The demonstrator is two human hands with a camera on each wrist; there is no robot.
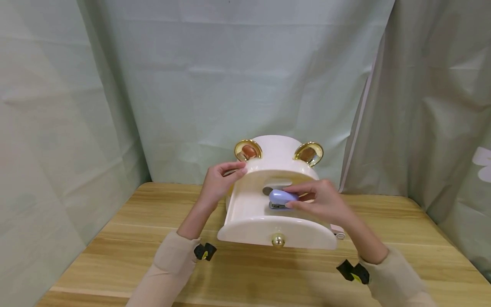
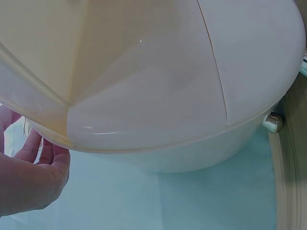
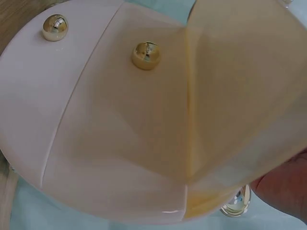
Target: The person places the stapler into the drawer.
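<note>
A white rounded storage box with two gold ears stands on the wooden table. Its drawer, with a gold knob, is pulled out toward me. My right hand pinches a small lilac stapler just over the open drawer. A grey object lies in the drawer behind the stapler. My left hand holds the box's top edge beside the left ear. The left wrist view shows those fingers under the box's rim. Two gold knobs show in the right wrist view.
Pale green cloth hangs behind and on both sides of the table. A small pink item peeks out at the box's right foot. Bare wood stretches to the left, right and front of the box.
</note>
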